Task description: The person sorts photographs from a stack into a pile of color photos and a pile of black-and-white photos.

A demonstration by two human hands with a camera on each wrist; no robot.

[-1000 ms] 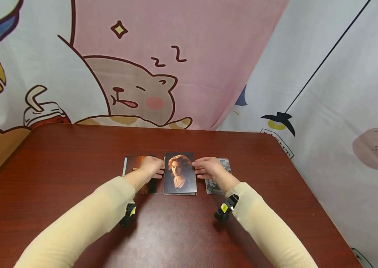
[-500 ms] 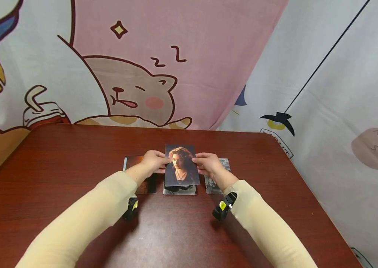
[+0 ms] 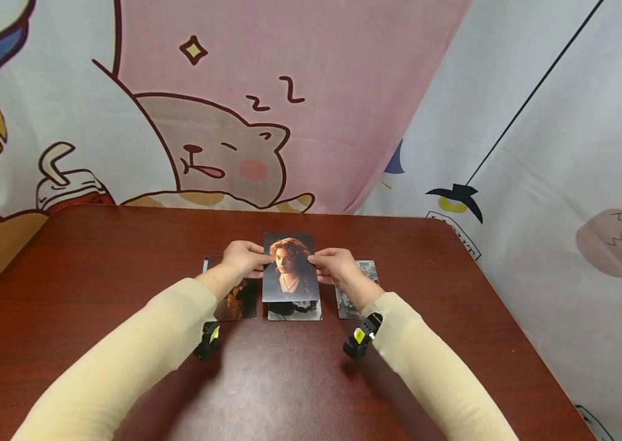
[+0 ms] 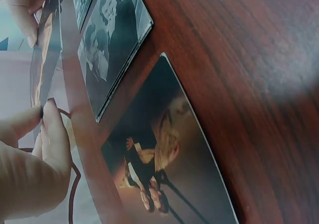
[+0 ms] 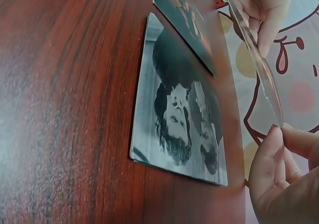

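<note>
A portrait photo card (image 3: 289,283) is held raised and tilted by both hands, seen nearly edge-on in the wrist views. My left hand (image 3: 240,260) pinches its left side between thumb and fingers. On the opposite side, my right hand (image 3: 337,267) pinches the card's edge the same way. Below it on the table lies a small stack of black-and-white photo cards (image 5: 174,119), partly covered by the portrait in the head view. A dark, warm-toned photo card (image 4: 154,154) lies to the left, partly behind the left hand. Another grey photo card (image 3: 347,306) lies at the right, partly hidden by the right hand.
The cards lie on a reddish-brown wooden table (image 3: 289,380) with rounded far corners. Behind its far edge hangs a cloth (image 3: 355,92) printed with cartoon animals. Black wrist devices (image 3: 363,337) sit at both cuffs.
Both hands have lifted the portrait card off the middle stack, up and away from me, then slightly left. The black-and-white card beneath has come into sight.
</note>
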